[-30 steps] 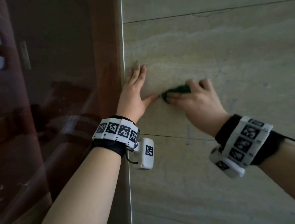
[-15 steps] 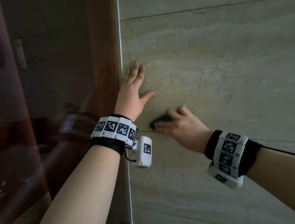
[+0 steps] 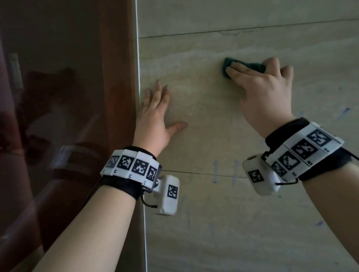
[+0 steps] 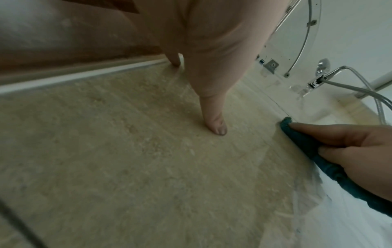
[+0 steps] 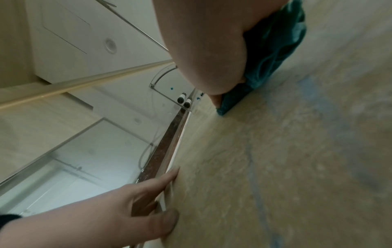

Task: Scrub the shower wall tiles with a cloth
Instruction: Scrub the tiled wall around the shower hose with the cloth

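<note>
**Cloth pressed high on the beige tile**

The right hand grips a bunched teal cloth under curled fingers and holds it against the tiled shower wall, just below a horizontal grout line. The left hand lies flat on the same tile, fingers straight, thumb spread to the right, lower and to the left beside the white corner strip. Faint blue marks streak the tiles nearer the wrists.

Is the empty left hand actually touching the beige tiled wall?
Touching. The left wrist view shows the left hand's thumb tip pressed against the beige stone wall tile, no gap visible.
</note>
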